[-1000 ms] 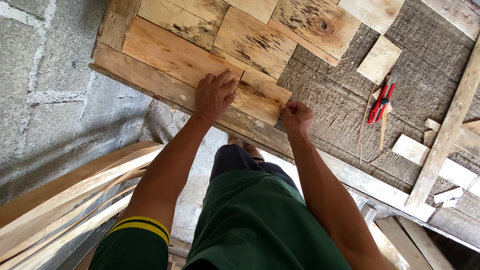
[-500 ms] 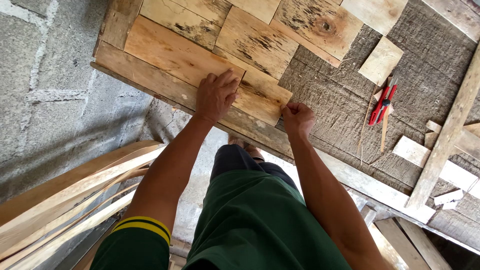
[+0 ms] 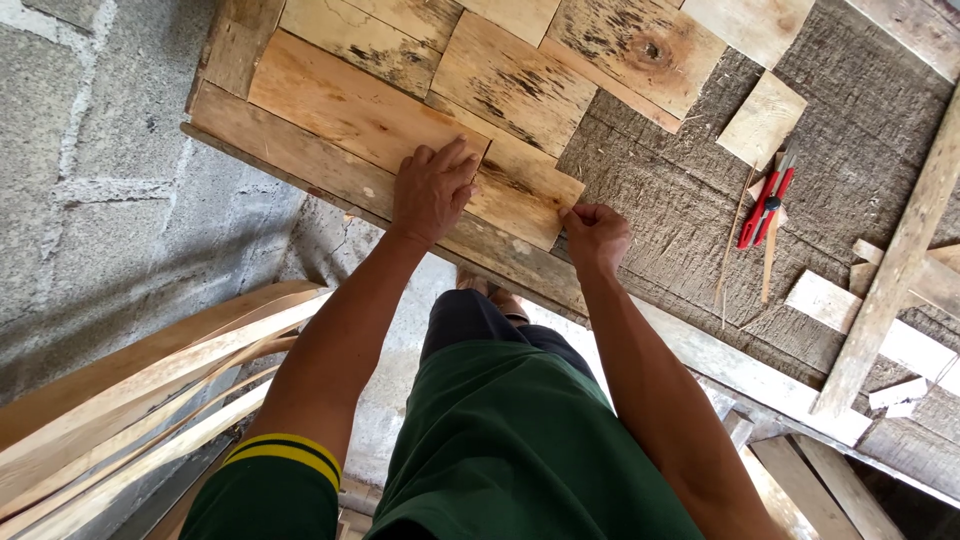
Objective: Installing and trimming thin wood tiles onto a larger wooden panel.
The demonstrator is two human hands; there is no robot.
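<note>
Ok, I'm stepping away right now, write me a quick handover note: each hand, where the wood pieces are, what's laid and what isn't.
Left hand: flat, palm down on the small wooden tile, pressing it at the front edge of the tiled patch.
Right hand: fingers curled at the tile's lower right corner, empty otherwise.
Done: a patch of overlapping wood tiles covers the upper left of the rough grey board.
Left: the board's right part is bare. A loose tile lies there, with red-handled cutters and thin wood strips beside it.
Bent wooden slats lean at lower left.
</note>
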